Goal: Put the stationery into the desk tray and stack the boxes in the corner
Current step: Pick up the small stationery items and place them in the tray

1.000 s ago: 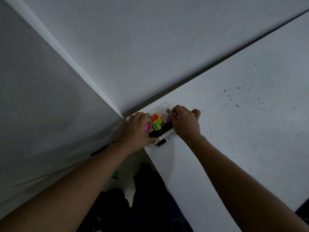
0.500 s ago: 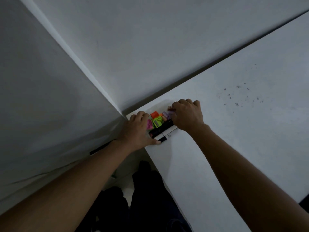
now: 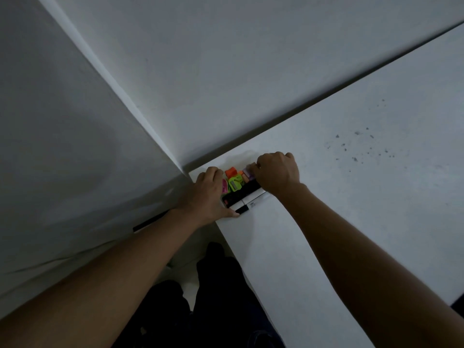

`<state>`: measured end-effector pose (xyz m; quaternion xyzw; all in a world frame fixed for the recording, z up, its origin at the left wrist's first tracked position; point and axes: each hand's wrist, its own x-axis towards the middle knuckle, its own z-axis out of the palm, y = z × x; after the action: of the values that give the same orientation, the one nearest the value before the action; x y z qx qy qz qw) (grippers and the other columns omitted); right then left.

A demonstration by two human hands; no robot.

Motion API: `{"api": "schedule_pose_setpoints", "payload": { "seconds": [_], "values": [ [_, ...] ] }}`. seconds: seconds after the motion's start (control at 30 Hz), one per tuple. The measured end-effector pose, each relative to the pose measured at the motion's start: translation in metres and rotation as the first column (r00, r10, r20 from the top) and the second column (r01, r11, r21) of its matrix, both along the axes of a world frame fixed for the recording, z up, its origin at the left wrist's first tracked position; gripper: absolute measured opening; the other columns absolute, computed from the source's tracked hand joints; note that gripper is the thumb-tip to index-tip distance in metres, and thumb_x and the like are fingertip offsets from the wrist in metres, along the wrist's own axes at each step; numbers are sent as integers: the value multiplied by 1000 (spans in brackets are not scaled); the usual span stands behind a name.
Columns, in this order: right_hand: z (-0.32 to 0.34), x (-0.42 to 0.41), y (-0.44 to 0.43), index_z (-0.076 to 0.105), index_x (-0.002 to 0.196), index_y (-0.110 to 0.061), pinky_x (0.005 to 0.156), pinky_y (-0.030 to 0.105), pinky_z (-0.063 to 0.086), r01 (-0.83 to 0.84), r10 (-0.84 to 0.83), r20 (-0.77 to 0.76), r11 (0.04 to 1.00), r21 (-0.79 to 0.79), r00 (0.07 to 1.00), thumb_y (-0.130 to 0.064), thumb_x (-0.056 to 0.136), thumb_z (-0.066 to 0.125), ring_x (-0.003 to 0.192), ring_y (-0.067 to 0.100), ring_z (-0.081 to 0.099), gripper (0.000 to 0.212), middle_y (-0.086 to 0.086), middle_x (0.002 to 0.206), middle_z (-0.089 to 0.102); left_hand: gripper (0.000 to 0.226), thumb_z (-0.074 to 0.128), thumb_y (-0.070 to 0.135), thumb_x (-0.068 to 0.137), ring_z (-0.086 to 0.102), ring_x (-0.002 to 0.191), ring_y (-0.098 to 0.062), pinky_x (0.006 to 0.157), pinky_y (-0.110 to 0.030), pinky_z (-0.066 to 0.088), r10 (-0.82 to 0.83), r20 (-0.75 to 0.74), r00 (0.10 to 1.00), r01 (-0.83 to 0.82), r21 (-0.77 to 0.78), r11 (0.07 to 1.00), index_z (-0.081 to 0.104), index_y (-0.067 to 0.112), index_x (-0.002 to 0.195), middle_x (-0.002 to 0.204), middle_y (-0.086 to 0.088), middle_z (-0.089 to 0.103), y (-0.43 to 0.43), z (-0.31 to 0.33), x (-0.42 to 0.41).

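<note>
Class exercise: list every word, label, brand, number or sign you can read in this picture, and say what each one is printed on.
Nothing can be read.
White marker at the tray's near edge: small dark print on its barrel, too small and blurred to read.
Green sharpener, black marker, table, walls: no lettering visible.

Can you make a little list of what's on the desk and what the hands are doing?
place: white desk, in the corner by the walls
tray: clear tray, mostly hidden
inside: green sharpener, orange piece, pink piece, black marker
left hand: on the tray's left end
right hand: on the tray's right end
boxes: none visible
</note>
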<state>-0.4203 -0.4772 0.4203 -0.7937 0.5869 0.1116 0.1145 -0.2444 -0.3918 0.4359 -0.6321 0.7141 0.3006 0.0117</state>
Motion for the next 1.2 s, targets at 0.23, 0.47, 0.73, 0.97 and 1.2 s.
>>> {"api": "schedule_pose_setpoints", "payload": {
  "seconds": [0.23, 0.47, 0.73, 0.97, 1.2],
  "values": [
    [-1, -6, 7, 64, 107, -15, 83, 34, 38, -13, 13, 59, 1000, -1, 998, -24, 90, 55, 88, 22, 58, 21, 5, 95, 69, 108, 67, 75, 60, 38, 123, -21, 94, -39, 48, -12, -3, 1000, 12, 19, 1000, 31, 9, 137, 136, -4, 33, 0, 2, 1],
    [2, -12, 12, 62, 110, -11, 88, 36, 40, 112, -112, 187, 994, 11, 976, -11, 91, 47, 89, 26, 63, 23, 9, 97, 70, 105, 67, 69, 66, 33, 130, -23, 101, -41, 44, -10, -37, 999, 12, 50, 999, 27, 8, 142, 142, -5, 30, -1, 1, 1],
    [14, -5, 37, 63, 112, -12, 90, 41, 46, 241, -200, 371, 968, -66, 907, -15, 95, 46, 93, 26, 62, 25, 6, 102, 70, 59, 58, 31, 91, 39, 130, -25, 104, -34, 38, 109, -220, 969, -133, -97, 986, 37, 6, 140, 143, -10, 38, 15, 5, 24],
    [23, 38, 95, 64, 86, -13, 63, 28, 48, 312, -219, 530, 946, -91, 819, -36, 96, 49, 65, 16, 59, 29, -2, 75, 63, 48, 58, 31, 90, 44, 124, -24, 102, -36, 40, 178, -293, 939, -218, -108, 970, 44, 14, 132, 134, -7, 45, 51, 6, 61],
    [15, 102, 175, 65, 95, -20, 76, 40, 53, 380, -267, 557, 920, -97, 786, -51, 91, 47, 83, 16, 61, 36, -2, 91, 66, 43, 57, 32, 91, 48, 121, -24, 103, -36, 41, 154, -304, 940, -202, -133, 970, 49, 11, 127, 129, -9, 50, 100, 2, 115]
  ]
}}
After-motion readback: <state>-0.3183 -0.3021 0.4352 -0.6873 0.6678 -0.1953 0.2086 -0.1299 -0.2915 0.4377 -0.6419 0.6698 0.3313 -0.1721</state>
